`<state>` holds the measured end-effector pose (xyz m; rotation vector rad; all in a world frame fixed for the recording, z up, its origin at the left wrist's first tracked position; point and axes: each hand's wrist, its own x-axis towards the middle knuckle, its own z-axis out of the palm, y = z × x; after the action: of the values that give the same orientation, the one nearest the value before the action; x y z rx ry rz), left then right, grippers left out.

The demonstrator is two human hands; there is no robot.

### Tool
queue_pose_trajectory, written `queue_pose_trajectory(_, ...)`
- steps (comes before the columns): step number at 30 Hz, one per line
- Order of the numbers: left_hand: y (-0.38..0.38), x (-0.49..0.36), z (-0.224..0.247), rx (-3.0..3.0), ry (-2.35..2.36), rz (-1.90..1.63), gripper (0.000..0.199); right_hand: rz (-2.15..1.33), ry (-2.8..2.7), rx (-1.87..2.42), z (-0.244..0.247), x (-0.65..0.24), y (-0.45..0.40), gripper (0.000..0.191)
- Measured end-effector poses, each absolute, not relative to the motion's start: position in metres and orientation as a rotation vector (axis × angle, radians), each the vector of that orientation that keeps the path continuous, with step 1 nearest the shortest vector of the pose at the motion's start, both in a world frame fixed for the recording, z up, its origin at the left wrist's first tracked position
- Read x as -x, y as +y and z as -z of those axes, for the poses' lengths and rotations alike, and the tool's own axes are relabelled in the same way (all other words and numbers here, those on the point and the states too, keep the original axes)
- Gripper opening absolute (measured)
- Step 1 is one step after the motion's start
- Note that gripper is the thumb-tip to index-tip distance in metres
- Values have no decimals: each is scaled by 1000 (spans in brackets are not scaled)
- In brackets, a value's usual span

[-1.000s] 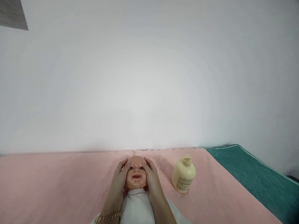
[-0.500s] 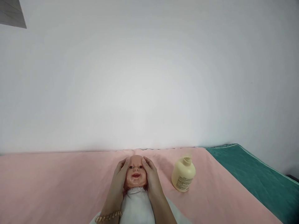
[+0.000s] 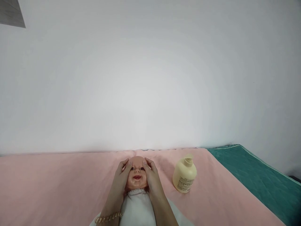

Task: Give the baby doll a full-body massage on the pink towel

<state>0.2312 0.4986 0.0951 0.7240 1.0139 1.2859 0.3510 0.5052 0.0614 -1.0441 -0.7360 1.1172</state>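
A baby doll in a white top with a ruffled collar lies face up at the bottom middle of the view. My left hand cups one side of its head, the thumb pressed beside the eye and brow. Around the other side curves my right hand, its thumb at the outer corner of the other eye. The fingers of both hands wrap toward the back of the head and are partly hidden. A gold bracelet circles my left wrist. To the right of my right hand stands a pale yellow pump bottle with a printed label.
A pink cloth covers the surface beneath the doll and bottle. Farther right lies a green quilted cover. A plain white wall rises behind, with a grey panel at the upper left.
My thumbs have shifted slightly inward over the doll's brow and eye corners. Both hands still hold the head; the bottle stays in place.
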Motion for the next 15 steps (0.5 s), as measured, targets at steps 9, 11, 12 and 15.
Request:
queue_pose_trajectory(9,502,-234,-97,-661,994,-1320,25,-1170,-681,936,-52,-354,509,58)
queue_pose_trajectory(11,503,-235,-97,-659,990,-1331,23,-1175,-680,925,-54,-354,508,58)
queue_pose_trajectory(12,503,-235,-96,-665,984,-1335,23,-1177,-688,920,-56,-353,507,56)
queue_pose_trajectory(15,501,-235,-95,-692,985,-1336,27,-1164,-731,944,-64,-350,502,54)
